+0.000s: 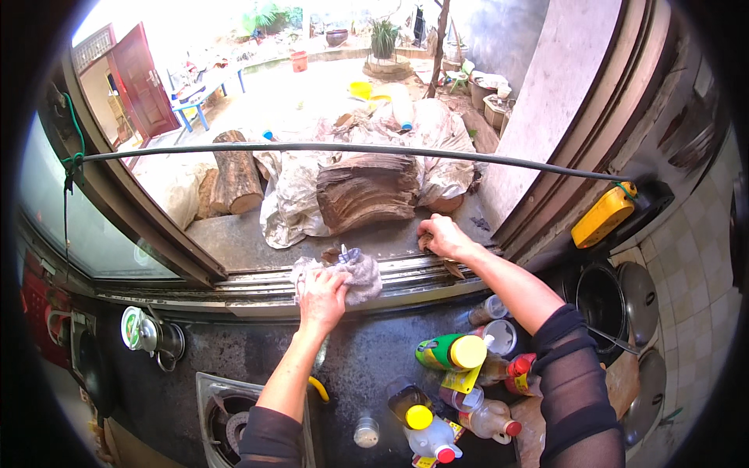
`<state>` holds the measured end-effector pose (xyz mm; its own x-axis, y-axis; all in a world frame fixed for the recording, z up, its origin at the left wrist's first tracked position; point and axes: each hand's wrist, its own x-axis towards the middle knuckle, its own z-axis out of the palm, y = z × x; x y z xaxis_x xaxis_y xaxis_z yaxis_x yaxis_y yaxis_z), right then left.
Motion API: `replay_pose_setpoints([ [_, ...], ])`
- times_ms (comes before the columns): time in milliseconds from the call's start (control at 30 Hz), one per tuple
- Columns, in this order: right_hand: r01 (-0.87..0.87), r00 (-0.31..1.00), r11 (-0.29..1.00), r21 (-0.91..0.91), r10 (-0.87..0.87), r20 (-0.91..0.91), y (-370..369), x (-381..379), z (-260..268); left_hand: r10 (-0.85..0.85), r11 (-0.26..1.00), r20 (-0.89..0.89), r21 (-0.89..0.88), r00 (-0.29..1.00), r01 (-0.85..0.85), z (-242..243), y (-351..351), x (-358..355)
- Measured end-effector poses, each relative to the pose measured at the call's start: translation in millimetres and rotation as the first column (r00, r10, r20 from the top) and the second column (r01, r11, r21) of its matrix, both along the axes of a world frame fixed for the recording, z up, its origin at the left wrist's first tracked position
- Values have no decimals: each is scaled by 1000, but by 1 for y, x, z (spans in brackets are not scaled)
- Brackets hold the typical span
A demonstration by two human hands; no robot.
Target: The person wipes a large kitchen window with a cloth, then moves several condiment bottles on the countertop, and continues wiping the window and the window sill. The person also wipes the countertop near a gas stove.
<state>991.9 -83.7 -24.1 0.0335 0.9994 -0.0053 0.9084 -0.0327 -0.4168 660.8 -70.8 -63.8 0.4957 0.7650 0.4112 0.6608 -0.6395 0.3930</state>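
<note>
My left hand (323, 297) lies on a grey cloth (364, 279), pressing it against the metal window track (257, 293). My right hand (443, 237) reaches over the sill at the right, its fingers closed on a small brown piece (426, 241), possibly a dry leaf. Another dry leaf (453, 269) rests on the track below it. Just beyond the sill are a split wood log (368, 190) and a crumpled white plastic sack (295, 202).
A gas stove burner (231, 424) is at the lower left, a metal pot (158, 339) beyond it. Several bottles, one green with a yellow lid (468, 351), crowd the black counter (351, 345) at right. A dark rod (351, 147) crosses the window opening. Pans (603, 301) stand far right.
</note>
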Motion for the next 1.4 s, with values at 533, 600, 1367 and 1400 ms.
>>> replay_pose_setpoints([
  [533, -167, 963, 966, -195, 203, 179, -68, -4, 23, -12, 1000, 11, -11, 1000, 12, 0, -1, 5],
  [600, -207, 966, 960, -188, 231, 118, -54, 1, 29, -12, 1000, 10, 0, 1000, 12, 0, 1, 3],
  [1367, 390, 798, 903, -180, -234, 556, 4, 98, -21, -22, 997, -2, 69, 1000, 22, -1, 3, 5],
  [1400, 343, 811, 921, -187, -190, 553, 6, 91, -17, -13, 997, 6, 79, 1000, 13, 1, 3, 2],
])
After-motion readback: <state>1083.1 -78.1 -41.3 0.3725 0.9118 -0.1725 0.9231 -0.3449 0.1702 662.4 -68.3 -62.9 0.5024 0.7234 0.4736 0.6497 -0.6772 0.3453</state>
